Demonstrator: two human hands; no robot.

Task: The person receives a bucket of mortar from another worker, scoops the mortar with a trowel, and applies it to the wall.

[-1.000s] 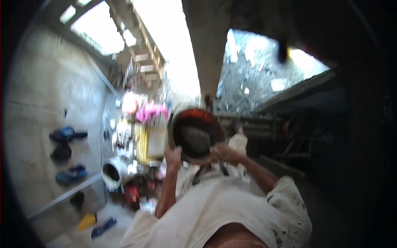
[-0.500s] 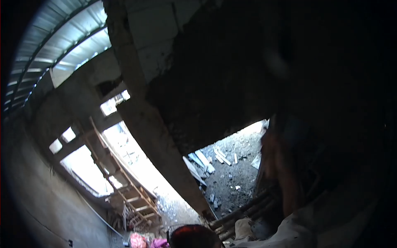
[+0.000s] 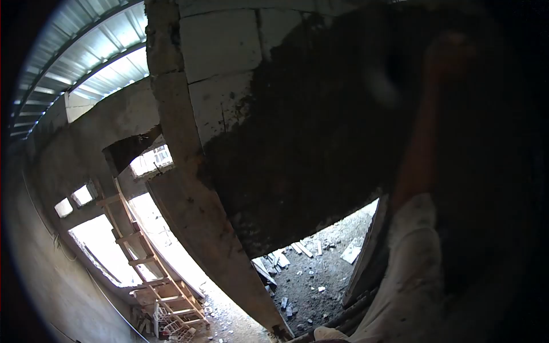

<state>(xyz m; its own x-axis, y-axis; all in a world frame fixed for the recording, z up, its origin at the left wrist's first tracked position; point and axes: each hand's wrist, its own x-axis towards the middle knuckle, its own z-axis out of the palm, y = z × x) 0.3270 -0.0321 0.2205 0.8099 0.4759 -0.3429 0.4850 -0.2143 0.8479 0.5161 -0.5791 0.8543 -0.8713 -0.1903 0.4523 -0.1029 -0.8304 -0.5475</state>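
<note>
My right hand is raised high at the right, in deep shadow, in front of a wall covered with dark wet-looking mortar. Its fingers look curled closed, but whatever they may hold is lost in the dark. The bare forearm runs down to a pale, loose sleeve. Paler blocks show beside the mortar's ragged left edge. My left hand is out of view.
A wooden ladder leans by a bright doorway on the left. Below the mortared wall, an opening shows rubble-strewn ground with loose boards. A concrete column slants through the middle. Corrugated metal roofing is at upper left.
My right hand has risen from beside the lower opening to the upper right, the arm now stretched upward. The view has shifted and brightened; a dark-red rounded thing at the bottom has left it.
</note>
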